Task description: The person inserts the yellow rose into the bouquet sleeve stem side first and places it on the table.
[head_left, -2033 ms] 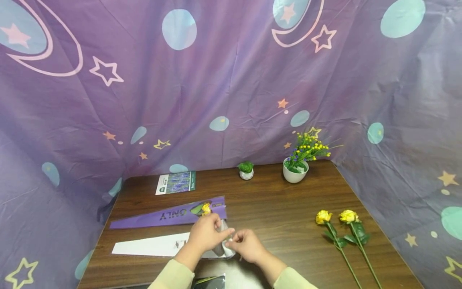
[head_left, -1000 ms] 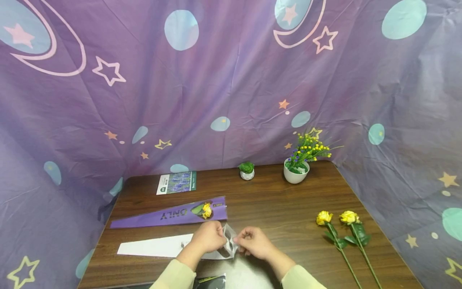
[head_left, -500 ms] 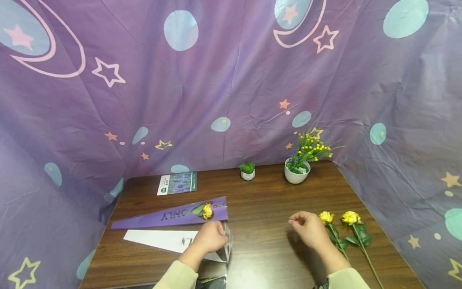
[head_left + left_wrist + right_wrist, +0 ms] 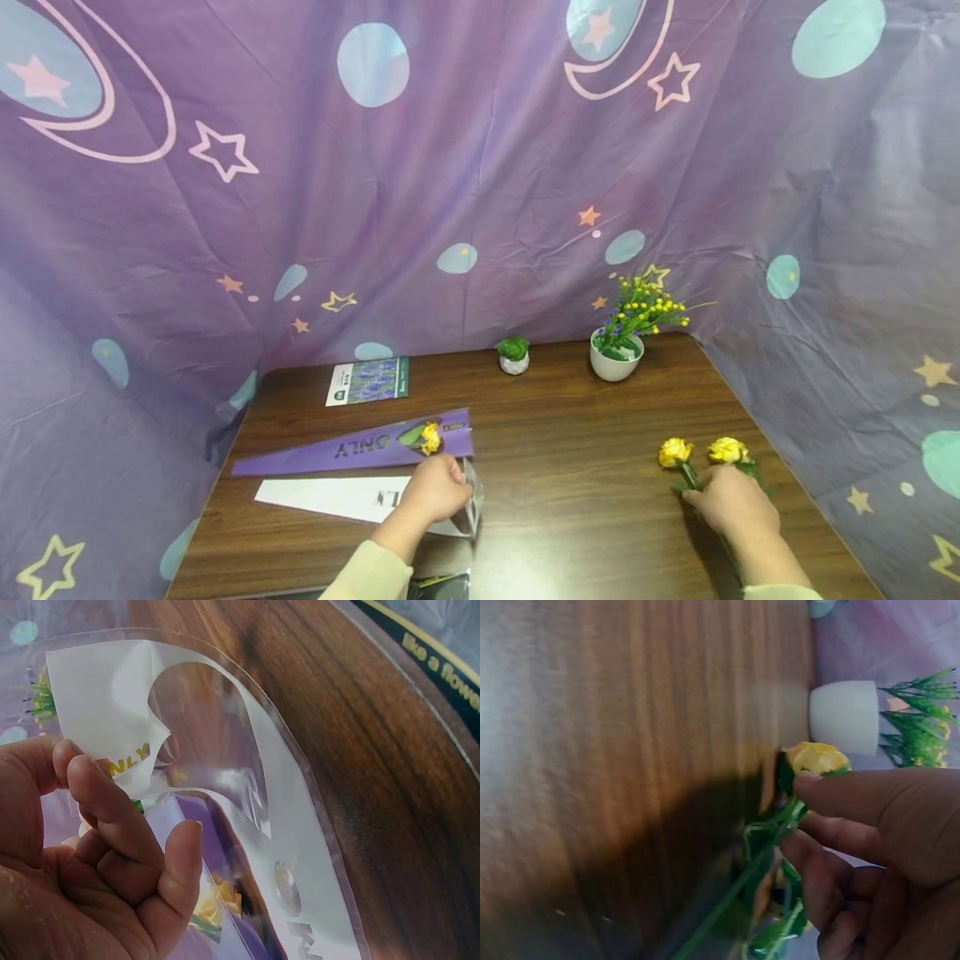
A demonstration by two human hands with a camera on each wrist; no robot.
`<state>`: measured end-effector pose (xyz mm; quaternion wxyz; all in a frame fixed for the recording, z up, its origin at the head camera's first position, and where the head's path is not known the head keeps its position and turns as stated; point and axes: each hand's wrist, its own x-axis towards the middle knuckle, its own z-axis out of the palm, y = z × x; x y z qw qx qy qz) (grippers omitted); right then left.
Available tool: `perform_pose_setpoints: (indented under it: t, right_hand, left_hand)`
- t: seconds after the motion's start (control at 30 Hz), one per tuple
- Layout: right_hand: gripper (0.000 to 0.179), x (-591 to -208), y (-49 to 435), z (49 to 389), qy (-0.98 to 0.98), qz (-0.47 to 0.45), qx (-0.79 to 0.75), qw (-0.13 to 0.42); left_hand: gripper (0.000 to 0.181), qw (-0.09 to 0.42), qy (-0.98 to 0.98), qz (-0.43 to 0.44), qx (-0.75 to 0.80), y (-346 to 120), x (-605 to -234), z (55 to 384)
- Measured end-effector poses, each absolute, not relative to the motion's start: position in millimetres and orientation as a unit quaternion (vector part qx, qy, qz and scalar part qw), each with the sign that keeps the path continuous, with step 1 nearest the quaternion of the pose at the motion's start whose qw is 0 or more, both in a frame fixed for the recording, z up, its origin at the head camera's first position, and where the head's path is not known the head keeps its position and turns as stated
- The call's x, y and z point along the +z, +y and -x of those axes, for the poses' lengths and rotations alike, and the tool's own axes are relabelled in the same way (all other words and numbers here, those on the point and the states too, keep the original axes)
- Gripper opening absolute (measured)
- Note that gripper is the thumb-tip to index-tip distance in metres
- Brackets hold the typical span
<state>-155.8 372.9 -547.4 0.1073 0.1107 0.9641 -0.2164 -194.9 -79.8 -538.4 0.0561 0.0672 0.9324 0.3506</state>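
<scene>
My left hand (image 4: 437,492) pinches the top edge of a white flower sleeve (image 4: 322,497) with a clear film border. In the left wrist view, the sleeve (image 4: 105,682) stands a little open at its wide end and shows a cut-out window. My right hand (image 4: 738,504) is over two yellow artificial roses on the table's right side. Its thumb and fingers part around the green stem of the left rose (image 4: 675,452), just below the bloom; a gap shows between the fingertips in the right wrist view. The right rose (image 4: 727,451) is partly covered by this hand.
A purple sleeve (image 4: 300,457) holding a yellow rose lies beyond the white one. Further back are a lavender-picture packet (image 4: 371,381), a small potted plant (image 4: 513,363) and a white flowerpot (image 4: 615,367). A black sleeve (image 4: 442,587) shows at the front edge.
My right hand has let go of the white sleeve's mouth and moved right to the roses. The left hand still holds the sleeve, whose narrow end has swung slightly toward the purple one.
</scene>
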Motion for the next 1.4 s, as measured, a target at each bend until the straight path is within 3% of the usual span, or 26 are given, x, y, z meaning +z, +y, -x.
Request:
perform_pose_setpoints:
  t: [0.27,0.43,0.57,0.7,0.9,1.2,1.4]
  right_hand:
    - [0.028,-563,366,159,0.967,-0.116,-0.207,0.088]
    - [0.033,-557,369,159,0.958,-0.156,-0.225,0.087]
    - [0.038,-561,376,162,0.957,-0.158,-0.210,0.123]
    - [0.030,-565,378,162,0.959,-0.140,-0.214,0.121]
    - [0.023,-552,359,169,0.960,-0.105,-0.259,0.014]
    - [0.018,-496,297,182,0.900,-0.070,-0.399,-0.164]
    - [0.011,-470,253,187,0.776,-0.003,-0.582,-0.242]
  left_hand:
    - [0.018,0.059,0.932,-0.061,0.353,-83,-537,196]
    - [0.018,0.060,0.931,-0.058,0.356,-85,-537,196]
    - [0.018,0.065,0.930,-0.057,0.356,-86,-537,195]
    - [0.018,0.068,0.931,-0.058,0.354,-87,-538,195]
    - [0.017,0.064,0.927,-0.059,0.366,-88,-539,195]
    - [0.016,0.066,0.923,-0.057,0.375,-86,-539,194]
    - [0.016,0.066,0.922,-0.056,0.378,-84,-539,194]
